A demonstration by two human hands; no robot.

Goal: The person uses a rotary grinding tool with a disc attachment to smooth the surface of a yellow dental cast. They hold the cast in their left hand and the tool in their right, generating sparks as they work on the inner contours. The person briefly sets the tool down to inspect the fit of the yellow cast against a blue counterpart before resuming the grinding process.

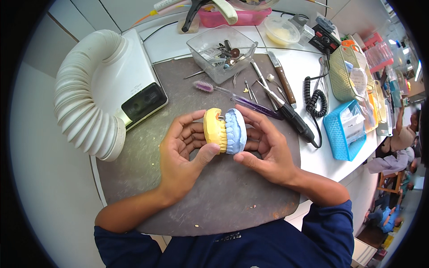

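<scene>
Two plaster dental casts are held together, teeth against teeth, above the middle of the dark work mat. My left hand [185, 147] is closed round the yellow dental cast [215, 130], thumb on its near edge and fingers at its back. The blue dental cast [237, 131] sits in my right hand [267, 149], thumb near its lower edge and fingers behind. Near the top of the yellow cast a gap shows a small metal post [220, 118]. The fingertips behind both casts are partly hidden.
Beyond my hands lie a purple-handled brush [241, 100], a wooden-handled knife [284, 78] and a black handpiece [295, 120] with a coiled cord. A clear bin [219, 73] holds small tools. A white ribbed hose [78, 107] stands left; a blue basket [342, 149] stands right.
</scene>
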